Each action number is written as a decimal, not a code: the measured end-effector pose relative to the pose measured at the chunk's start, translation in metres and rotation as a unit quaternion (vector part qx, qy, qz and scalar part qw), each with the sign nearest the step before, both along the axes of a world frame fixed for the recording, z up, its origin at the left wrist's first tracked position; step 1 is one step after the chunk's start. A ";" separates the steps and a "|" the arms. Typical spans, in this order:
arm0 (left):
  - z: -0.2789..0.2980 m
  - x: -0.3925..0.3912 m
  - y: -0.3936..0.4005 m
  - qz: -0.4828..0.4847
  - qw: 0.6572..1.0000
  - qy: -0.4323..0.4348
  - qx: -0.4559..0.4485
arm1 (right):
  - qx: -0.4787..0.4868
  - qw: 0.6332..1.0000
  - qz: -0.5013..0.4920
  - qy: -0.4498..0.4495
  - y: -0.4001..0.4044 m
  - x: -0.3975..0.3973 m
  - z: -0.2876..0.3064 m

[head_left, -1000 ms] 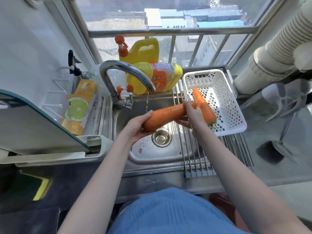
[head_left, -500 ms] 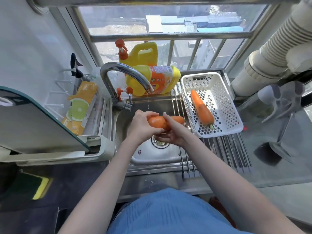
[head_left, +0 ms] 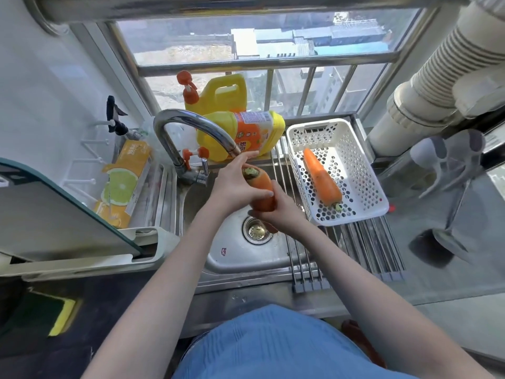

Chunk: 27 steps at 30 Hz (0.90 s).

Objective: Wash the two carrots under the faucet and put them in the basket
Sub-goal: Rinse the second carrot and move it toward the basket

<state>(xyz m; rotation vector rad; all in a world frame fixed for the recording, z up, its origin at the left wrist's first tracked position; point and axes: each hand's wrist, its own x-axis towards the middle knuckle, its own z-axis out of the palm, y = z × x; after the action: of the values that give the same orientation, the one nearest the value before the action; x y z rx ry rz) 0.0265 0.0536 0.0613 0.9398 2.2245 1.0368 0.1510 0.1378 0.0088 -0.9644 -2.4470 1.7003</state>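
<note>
Both hands, left [head_left: 234, 184] and right [head_left: 278, 212], close their grip around a carrot [head_left: 261, 191] over the sink [head_left: 232, 258] below the faucet [head_left: 191, 124]; second carrot [head_left: 322, 180] lies in the white basket [head_left: 363, 170]; detergent jug [head_left: 246, 134] label unreadable

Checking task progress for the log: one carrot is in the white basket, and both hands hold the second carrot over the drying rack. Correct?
Not quite. The head view shows the left hand and right hand holding the second carrot over the sink, near the faucet, not over the drying rack. The rest stands: the other carrot lies in the white basket.
</note>
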 end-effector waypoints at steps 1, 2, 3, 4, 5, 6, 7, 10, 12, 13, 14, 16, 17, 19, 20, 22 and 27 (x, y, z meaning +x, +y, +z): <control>0.000 0.001 0.002 0.009 1.000 -0.021 0.013 | 0.003 0.999 -0.034 0.013 0.000 0.000 -0.001; 0.000 0.002 0.004 0.019 0.998 -0.051 0.028 | 0.005 0.998 -0.060 0.022 0.001 0.000 -0.002; 0.000 0.003 0.005 0.027 0.995 -0.088 0.045 | 0.005 0.996 -0.082 0.032 0.001 0.001 -0.003; 0.000 0.003 0.007 0.032 0.990 -0.126 0.061 | 0.003 0.994 -0.105 0.042 0.001 0.002 -0.005; -0.001 0.003 0.008 0.033 0.984 -0.161 0.068 | 0.005 0.990 -0.132 0.054 0.001 0.003 -0.004; -0.003 0.003 0.009 0.029 0.980 -0.186 0.063 | 0.009 0.985 -0.159 0.064 0.001 0.003 -0.004; -0.005 0.002 0.009 0.018 0.978 -0.201 0.043 | 0.011 0.981 -0.179 0.072 0.001 0.003 -0.002; -0.012 0.006 0.010 -0.026 0.975 -0.222 -0.012 | 0.033 0.982 -0.172 0.069 0.004 0.004 -0.004; -0.015 0.011 0.010 -0.033 0.973 -0.230 -0.009 | 0.056 0.983 -0.163 0.058 0.005 0.005 -0.005; -0.016 0.013 0.009 -0.034 0.972 -0.231 -0.005 | 0.060 0.982 -0.167 0.058 0.005 0.006 -0.006; -0.018 0.014 0.009 -0.036 0.972 -0.231 -0.005 | 0.056 0.982 -0.172 0.061 0.005 0.006 -0.007; -0.020 0.016 0.009 -0.043 0.971 -0.233 -0.010 | 0.045 0.982 -0.175 0.061 0.005 0.006 -0.006; -0.021 0.016 0.010 -0.044 0.971 -0.234 -0.012 | 0.039 0.982 -0.176 0.064 0.006 0.006 -0.006; -0.023 0.017 0.012 -0.042 0.970 -0.237 -0.008 | 0.032 0.979 -0.191 0.068 0.010 0.004 -0.003; -0.024 0.017 0.013 -0.039 0.969 -0.245 -0.001 | 0.032 0.976 -0.204 0.068 0.013 0.003 0.000; -0.025 0.018 0.019 -0.025 0.961 -0.274 0.016 | 0.020 0.971 -0.227 0.078 0.021 0.000 0.009; -0.019 0.024 0.044 0.000 0.935 -0.350 0.050 | -0.017 0.961 -0.259 0.099 0.057 0.001 0.034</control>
<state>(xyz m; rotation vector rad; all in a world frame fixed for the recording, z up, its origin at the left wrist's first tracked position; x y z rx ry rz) 0.0509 0.0976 0.0422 0.4876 1.5864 1.2505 0.1520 0.1944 0.0430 -1.2320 -1.8318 1.5612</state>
